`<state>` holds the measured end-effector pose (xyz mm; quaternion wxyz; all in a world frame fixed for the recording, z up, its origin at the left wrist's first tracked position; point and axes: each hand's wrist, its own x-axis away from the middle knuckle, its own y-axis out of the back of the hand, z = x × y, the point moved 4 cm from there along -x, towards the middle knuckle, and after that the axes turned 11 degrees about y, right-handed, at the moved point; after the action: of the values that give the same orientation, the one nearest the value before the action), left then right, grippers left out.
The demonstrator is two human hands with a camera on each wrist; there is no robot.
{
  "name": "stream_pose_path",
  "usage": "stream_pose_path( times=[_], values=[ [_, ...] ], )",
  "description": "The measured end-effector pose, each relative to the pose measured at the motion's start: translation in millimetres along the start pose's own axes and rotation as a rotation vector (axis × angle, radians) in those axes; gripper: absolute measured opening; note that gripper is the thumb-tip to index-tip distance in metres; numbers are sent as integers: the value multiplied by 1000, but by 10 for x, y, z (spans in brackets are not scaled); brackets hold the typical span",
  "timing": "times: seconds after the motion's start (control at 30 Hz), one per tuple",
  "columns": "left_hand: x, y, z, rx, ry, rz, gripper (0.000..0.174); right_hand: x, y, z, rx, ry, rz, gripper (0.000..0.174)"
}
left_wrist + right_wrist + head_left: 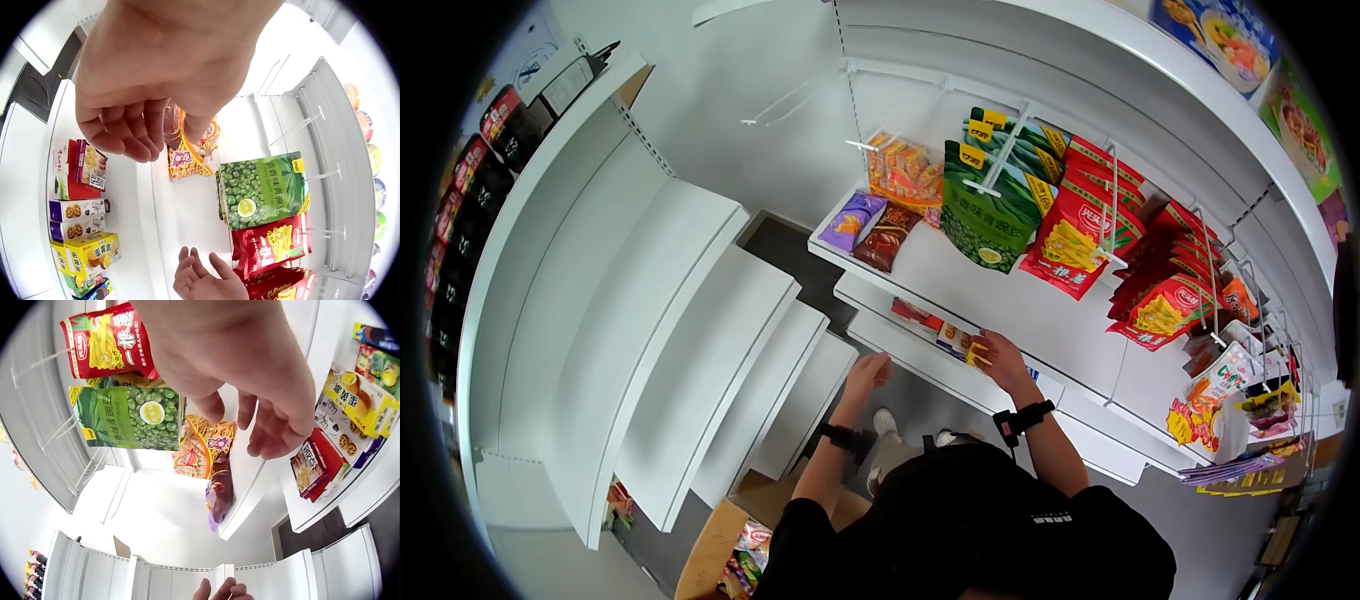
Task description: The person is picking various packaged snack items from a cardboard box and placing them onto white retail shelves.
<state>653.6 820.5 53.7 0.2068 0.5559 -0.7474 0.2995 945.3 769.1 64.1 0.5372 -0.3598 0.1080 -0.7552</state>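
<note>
My left hand (870, 374) hangs in front of the shelf unit, fingers loosely bent and holding nothing. In the left wrist view it overlaps an orange bag of noodle snacks (182, 164). My right hand (1000, 362) hovers over the shelf's front edge, its fingers relaxed with nothing between them. Below it, boxed biscuits stand on the lower shelf, among them yellow boxes (355, 400), white-and-purple cookie boxes (342, 432) and a red box (330, 464). On the upper shelf are green pea bags (992, 215) and red snack bags (1080, 235).
Hanging hooks (1112, 200) jut out above the bags. A purple packet (853, 221) and a brown packet (887, 238) lie at the shelf's left end. Bare white shelves (690, 330) rise on the left. An open cardboard box (700, 550) with snack packs stands on the floor beside me.
</note>
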Motion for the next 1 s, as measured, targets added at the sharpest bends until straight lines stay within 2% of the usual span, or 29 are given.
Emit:
stream_pose_path(
  times=[0.2, 0.37, 0.67, 1.0],
  values=[
    [746, -88, 495, 190, 2, -146, 26, 104, 358, -117, -7, -49, 26, 28],
    [1156, -58, 845, 294, 14, -233, 24, 132, 286, -314, 11, -170, 47, 27],
    [1894, 203, 1235, 507, -4, -466, 24, 229, -337, -841, 113, -347, 222, 26],
    [2866, 653, 2201, 760, -139, -685, 26, 672, -1111, -1744, 245, -539, 449, 20]
  ],
)
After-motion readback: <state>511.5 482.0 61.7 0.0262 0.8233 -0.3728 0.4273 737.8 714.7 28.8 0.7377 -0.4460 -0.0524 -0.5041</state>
